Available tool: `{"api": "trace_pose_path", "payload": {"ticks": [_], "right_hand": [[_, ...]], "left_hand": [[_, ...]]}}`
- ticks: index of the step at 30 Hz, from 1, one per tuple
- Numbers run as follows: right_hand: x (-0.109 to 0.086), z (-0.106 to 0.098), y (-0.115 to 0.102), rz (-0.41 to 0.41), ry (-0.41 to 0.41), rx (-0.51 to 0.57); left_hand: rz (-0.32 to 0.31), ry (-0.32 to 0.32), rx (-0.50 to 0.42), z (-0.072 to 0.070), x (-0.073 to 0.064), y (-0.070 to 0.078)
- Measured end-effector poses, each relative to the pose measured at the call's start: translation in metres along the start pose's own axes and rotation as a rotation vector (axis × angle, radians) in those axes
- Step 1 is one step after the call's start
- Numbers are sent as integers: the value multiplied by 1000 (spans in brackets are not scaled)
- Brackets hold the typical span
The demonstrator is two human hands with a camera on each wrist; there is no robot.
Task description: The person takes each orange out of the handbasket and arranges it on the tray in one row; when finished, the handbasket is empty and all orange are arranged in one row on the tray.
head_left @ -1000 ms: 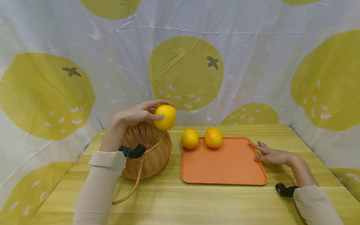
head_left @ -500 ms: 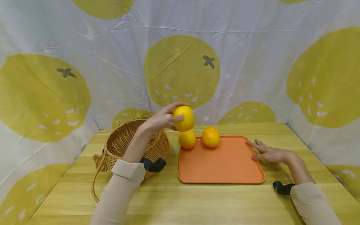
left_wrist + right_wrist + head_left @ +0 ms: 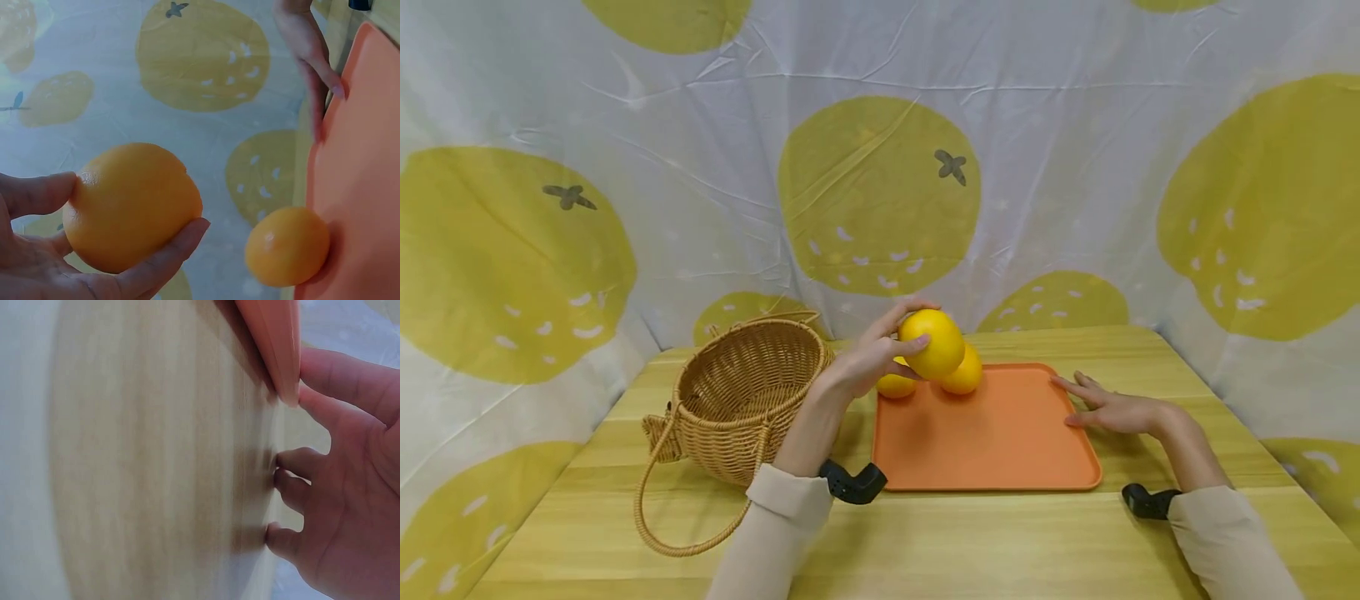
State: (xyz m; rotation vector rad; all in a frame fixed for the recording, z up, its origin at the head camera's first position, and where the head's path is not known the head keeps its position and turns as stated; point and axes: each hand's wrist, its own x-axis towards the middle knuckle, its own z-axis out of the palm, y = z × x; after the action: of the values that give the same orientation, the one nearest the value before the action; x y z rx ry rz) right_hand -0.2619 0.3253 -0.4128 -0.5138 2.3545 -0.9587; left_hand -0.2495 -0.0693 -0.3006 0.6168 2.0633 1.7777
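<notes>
My left hand holds an orange between thumb and fingers, raised above the back left part of an orange tray. Behind it, two more oranges sit along the tray's back edge: the left orange is mostly covered by the hand, and the right orange partly by the held fruit. In the left wrist view the held orange is apart from the orange on the tray. At the tray's right edge my right hand touches the rim with thumb and forefinger; its other fingertips rest on the table.
A wicker basket stands left of the tray, with its looped handle lying on the table in front. My left forearm passes before the basket's right side. A curtain with a fruit print hangs behind the table.
My left hand has carried the orange from above the basket rightward to above the tray, lowering it slightly at the end. The right hand stays at the tray's edge.
</notes>
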Motion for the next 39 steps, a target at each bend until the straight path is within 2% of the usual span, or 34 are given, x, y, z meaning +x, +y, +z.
{"api": "trace_pose_path", "payload": {"ticks": [3, 7, 13, 20, 25, 28, 32, 35, 39], "right_hand": [[1, 1, -2, 5, 3, -8], [1, 0, -3, 7, 10, -21], [3, -2, 3, 4, 9, -19], [8, -4, 19, 7, 12, -20], [6, -3, 19, 11, 6, -14], [6, -3, 19, 18, 10, -25], [7, -3, 21, 19, 23, -41], [8, -3, 24, 16, 29, -37], [8, -4, 25, 18, 27, -33]], "left_hand": [[-7, 12, -41, 9, 3, -12], [-17, 15, -27, 14, 7, -22], [4, -31, -14, 12, 10, -28], [-11, -6, 45, 13, 14, -32], [18, -60, 39, 15, 17, -36], [18, -90, -12, 17, 18, -37], [-18, -119, -165, 23, 20, -40], [-47, -112, -241, 28, 22, -43], [-65, -44, -198, 36, 23, -46]]}}
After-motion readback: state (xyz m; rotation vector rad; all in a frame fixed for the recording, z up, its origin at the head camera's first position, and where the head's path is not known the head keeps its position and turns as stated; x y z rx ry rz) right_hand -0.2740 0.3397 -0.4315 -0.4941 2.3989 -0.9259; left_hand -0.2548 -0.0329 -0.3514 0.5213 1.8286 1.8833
